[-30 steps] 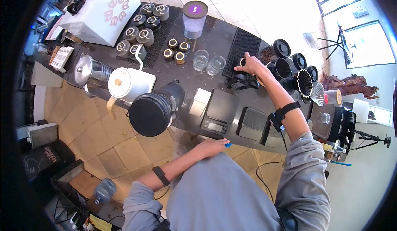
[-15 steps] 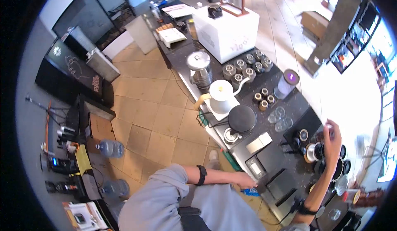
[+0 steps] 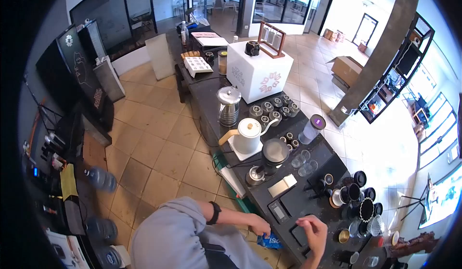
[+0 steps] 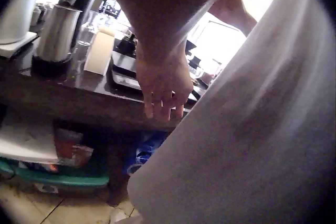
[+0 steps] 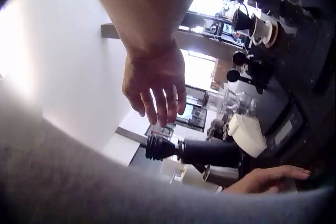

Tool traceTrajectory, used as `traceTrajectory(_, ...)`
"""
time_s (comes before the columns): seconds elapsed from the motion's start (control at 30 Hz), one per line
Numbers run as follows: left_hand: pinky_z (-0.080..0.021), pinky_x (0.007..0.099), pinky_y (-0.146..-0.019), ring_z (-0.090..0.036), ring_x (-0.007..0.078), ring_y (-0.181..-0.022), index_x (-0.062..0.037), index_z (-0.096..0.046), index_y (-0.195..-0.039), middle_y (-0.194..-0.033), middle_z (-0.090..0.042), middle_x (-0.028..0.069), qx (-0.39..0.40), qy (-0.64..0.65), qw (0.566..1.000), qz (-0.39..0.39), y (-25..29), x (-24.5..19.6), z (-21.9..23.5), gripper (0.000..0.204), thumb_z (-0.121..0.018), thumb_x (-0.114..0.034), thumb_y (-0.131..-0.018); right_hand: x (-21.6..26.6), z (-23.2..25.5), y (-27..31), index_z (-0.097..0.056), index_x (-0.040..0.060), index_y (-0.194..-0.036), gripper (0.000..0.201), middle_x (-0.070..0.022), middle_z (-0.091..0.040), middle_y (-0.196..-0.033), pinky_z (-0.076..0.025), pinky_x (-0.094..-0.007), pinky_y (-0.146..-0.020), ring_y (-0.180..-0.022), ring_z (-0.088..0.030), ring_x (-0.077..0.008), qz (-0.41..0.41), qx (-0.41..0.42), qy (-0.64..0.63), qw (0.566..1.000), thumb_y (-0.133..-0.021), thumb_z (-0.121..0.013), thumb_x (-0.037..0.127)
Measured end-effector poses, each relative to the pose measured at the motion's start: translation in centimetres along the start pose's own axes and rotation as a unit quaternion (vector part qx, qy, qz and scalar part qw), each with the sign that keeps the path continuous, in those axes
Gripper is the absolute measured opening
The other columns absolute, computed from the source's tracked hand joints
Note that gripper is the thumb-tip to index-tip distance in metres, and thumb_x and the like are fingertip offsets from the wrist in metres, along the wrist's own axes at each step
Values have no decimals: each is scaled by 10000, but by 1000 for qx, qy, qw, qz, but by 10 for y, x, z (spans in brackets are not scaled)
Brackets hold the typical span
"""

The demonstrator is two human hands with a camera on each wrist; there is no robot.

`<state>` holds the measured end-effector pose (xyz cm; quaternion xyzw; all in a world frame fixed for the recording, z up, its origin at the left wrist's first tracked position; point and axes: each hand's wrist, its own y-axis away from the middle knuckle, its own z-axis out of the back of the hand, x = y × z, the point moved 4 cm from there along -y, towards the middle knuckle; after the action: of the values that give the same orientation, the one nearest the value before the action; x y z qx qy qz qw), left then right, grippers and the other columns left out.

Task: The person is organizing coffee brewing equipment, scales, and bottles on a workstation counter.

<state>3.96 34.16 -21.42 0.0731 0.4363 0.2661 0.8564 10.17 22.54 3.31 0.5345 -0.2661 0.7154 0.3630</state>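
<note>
My left hand (image 3: 260, 224) is at the counter's front edge, its fingers hanging loosely in the left wrist view, with nothing in them. A blue package (image 4: 148, 151) shows below that hand, under the countertop. My right hand (image 3: 315, 235) is over the front part of the counter with its fingers loosely bent. In the right wrist view those fingers (image 5: 161, 106) hang relaxed and hold nothing. Nearest to both hands are a black scale (image 3: 278, 212) with a grey display and a dark flat tray (image 3: 299, 234). A pale box (image 3: 282, 185) stands beyond the scale.
A coffee grinder (image 3: 275, 153), a steel pitcher (image 3: 255, 175) and a white gooseneck kettle (image 3: 249, 134) stand along the left. Clear glasses (image 3: 308, 167) are behind the box. Drippers, including a white one (image 3: 340, 196), and black lidded jars (image 3: 359, 178) crowd the right end.
My right hand has left the dark tools on the black mat and come back toward my body. The head view has swung left and up. My left hand stays by the counter edge.
</note>
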Motion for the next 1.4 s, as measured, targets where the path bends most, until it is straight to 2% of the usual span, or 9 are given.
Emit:
traceTrajectory(0.13,-510,415,-811,-662,330,-937,-60,-673,-1092,-980,-705,166,-105,129,985,-38,78,21,-30,302,-537,-128,-832,-7,-75,-4,-693,-12,-929,178,-75,-700,-847,-495,-273,-714,-768,-636,-131,-2,94,38,995,-929,-607,145)
traceTrajectory(0.43,-503,334,-845,-652,224,-988,-50,-655,-1128,-1044,-694,130,-412,279,840,218,396,85,-186,269,-544,-166,-913,-14,-291,-47,-655,0,-946,267,-150,-653,-786,-489,-351,-691,-720,-610,-197,5,216,162,963,-937,-599,261)
traceTrajectory(0.6,-503,320,-853,-656,183,-953,-25,-655,-1127,-1004,-704,99,-601,366,650,288,560,64,-276,233,-516,-106,-959,-89,-399,-91,-664,36,-898,271,-63,-695,-797,-522,-314,-721,-747,-664,-151,16,315,232,920,-979,-528,256)
traceTrajectory(0.73,-504,302,-848,-661,165,-925,-18,-655,-1123,-976,-703,85,-674,387,551,304,642,46,-320,221,-516,-110,-978,-148,-450,-111,-676,32,-924,303,-134,-702,-832,-520,-410,-704,-806,-672,-316,-33,362,261,894,-939,-528,296)
traceTrajectory(0.8,-497,281,-831,-647,136,-900,-28,-653,-1134,-989,-697,55,-721,363,478,346,673,42,-329,223,-508,-116,-990,-187,-461,-109,-684,34,-949,294,-101,-720,-903,-541,-407,-660,-790,-688,-282,-211,410,300,835,-926,-522,279)
traceTrajectory(1.0,-500,275,-835,-655,147,-907,3,-643,-1116,-964,-696,70,-719,406,454,334,718,101,-327,217,-549,-144,-986,-376,-477,-103,-675,42,-1036,324,-87,-719,-970,-581,-387,-667,-740,-699,-227,-447,526,165,705,-903,-532,301)
traceTrajectory(1.2,-526,287,-750,-654,139,-858,-2,-644,-1115,-949,-690,65,-614,430,535,389,756,221,-358,233,-550,-174,-990,-309,-536,-158,-684,64,-1019,315,-62,-728,-947,-583,-370,-666,-751,-699,-207,-387,444,287,755,-912,-518,311)
traceTrajectory(1.3,-545,315,-707,-656,150,-821,-21,-652,-1119,-930,-686,69,-539,554,463,434,779,242,-382,242,-528,-191,-999,-311,-580,-228,-640,67,-991,253,-99,-682,-826,-496,-383,-522,-611,-633,-211,-426,442,207,762,-873,-564,277)
traceTrajectory(1.4,-564,329,-691,-668,170,-800,-49,-661,-1127,-919,-683,81,-457,573,470,492,815,257,-388,247,-492,-180,-1003,-261,-616,-324,-651,31,-932,258,-87,-683,-789,-507,-353,-561,-625,-636,-187,-207,402,236,860,-895,-529,255)
